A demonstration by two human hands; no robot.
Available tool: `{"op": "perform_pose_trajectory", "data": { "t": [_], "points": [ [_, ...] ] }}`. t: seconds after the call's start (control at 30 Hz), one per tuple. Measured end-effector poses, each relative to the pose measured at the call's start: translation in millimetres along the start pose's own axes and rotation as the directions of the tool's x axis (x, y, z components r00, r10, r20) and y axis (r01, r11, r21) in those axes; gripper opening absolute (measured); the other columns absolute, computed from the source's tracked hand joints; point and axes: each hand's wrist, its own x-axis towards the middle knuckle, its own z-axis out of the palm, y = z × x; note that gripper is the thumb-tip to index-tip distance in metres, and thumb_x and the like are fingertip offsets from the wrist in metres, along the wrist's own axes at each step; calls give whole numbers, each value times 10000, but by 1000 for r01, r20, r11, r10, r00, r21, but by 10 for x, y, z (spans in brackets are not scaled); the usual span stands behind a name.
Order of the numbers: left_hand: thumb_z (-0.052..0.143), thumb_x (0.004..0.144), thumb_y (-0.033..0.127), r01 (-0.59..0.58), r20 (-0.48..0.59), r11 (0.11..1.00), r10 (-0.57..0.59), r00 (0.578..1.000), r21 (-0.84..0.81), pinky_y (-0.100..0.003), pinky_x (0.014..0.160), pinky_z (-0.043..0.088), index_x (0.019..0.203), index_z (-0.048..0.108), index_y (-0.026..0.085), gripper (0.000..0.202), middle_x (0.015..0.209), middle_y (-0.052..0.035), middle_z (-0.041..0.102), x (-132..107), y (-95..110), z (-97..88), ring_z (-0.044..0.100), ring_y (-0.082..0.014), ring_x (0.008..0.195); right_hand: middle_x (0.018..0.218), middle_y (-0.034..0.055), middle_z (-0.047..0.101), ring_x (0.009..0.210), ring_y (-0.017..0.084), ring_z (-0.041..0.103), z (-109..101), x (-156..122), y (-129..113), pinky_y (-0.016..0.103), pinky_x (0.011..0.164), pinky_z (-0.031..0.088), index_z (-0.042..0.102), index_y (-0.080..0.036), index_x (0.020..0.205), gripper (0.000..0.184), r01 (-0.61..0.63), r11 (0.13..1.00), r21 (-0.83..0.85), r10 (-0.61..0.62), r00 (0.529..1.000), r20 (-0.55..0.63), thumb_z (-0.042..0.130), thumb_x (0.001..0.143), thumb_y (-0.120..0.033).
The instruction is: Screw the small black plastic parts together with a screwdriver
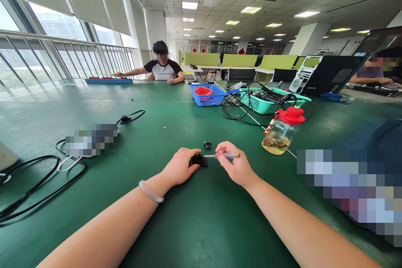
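My left hand [180,166] curls around a small black part [199,160] lying on the green table [194,222] and holds it down. My right hand [235,163] pinches a small screwdriver [224,155] with a clear handle, held level, its metal tip pointing left onto the black part. A pale bangle [150,191] sits on my left wrist. A few tiny black pieces [207,145] lie just beyond the part.
A bottle with a red lid [282,132] stands to the right. Farther back are a blue basket [207,94], a green basket [266,101] with black cables, and an open computer case [323,76]. Black cables [34,184] run at the left. One person sits across the table, another at far right.
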Motion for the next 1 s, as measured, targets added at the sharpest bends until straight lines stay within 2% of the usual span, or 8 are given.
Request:
{"op": "perform_pose_trajectory", "data": {
  "t": [0.3, 0.43, 0.5, 0.63, 0.7, 0.9, 1.0],
  "points": [
    [619, 825, 272, -8, 4, 1000, 8, 1000, -10, -422, 1026, 432, 1224, 587, 253, 401, 1191, -42, 675, 8, 25, -14, 553, -254, 1141, 689, -18, 587, 689, 158, 545, 30, 3, -59, 261, 632, 424, 537, -227, 786, 84, 11, 991, -134, 3, 995, 102, 492, 850, -258],
    [622, 827, 276, -1, 3, 1000, 1, 1000, -17, -428, 1025, 434, 1227, 589, 245, 403, 1188, -51, 674, 8, 21, -13, 547, -258, 1141, 697, -17, 596, 673, 153, 543, 28, 4, -64, 252, 618, 420, 546, -225, 780, 113, 3, 992, -125, 11, 994, 106, 490, 863, -278],
    [629, 822, 271, 2, 8, 1000, -2, 1000, -20, -433, 1022, 437, 1227, 591, 242, 408, 1181, -57, 675, 5, 23, -20, 545, -260, 1139, 677, -20, 585, 624, 142, 529, 21, 6, -63, 242, 582, 410, 553, -220, 774, 142, -15, 995, -96, 20, 998, 58, 492, 872, -302],
    [613, 836, 264, 23, 23, 1000, -23, 999, -14, -431, 1037, 429, 1233, 591, 237, 398, 1195, -63, 666, -3, 31, -37, 531, -263, 1165, 601, -29, 511, 534, 122, 462, -1, 16, -56, 231, 522, 372, 533, -209, 707, 223, -22, 998, -55, 15, 991, -131, 478, 886, -329],
    [603, 844, 266, 27, 28, 1000, -26, 999, -9, -432, 1042, 425, 1239, 588, 239, 395, 1209, -63, 662, -5, 37, -42, 527, -264, 1174, 599, -27, 501, 532, 120, 452, -5, 19, -49, 231, 514, 363, 527, -207, 695, 237, -27, 999, -44, 20, 985, -170, 471, 888, -333],
    [640, 826, 263, 11, 41, 1000, -11, 999, 1, -436, 1033, 433, 1233, 591, 243, 410, 1202, -56, 677, 10, 43, -47, 545, -264, 1154, 596, -23, 491, 558, 131, 458, 24, 7, -43, 242, 546, 370, 505, -212, 679, 248, -32, 999, -14, 32, 998, -52, 442, 891, -325],
    [672, 804, 279, 17, 46, 1000, -18, 999, 6, -433, 1028, 437, 1231, 592, 242, 436, 1198, -56, 682, 19, 30, -45, 552, -264, 1148, 608, -16, 523, 612, 151, 493, 29, 2, -65, 252, 589, 389, 508, -216, 695, 205, -14, 996, -84, 17, 999, 31, 443, 873, -294]
  ]
}}
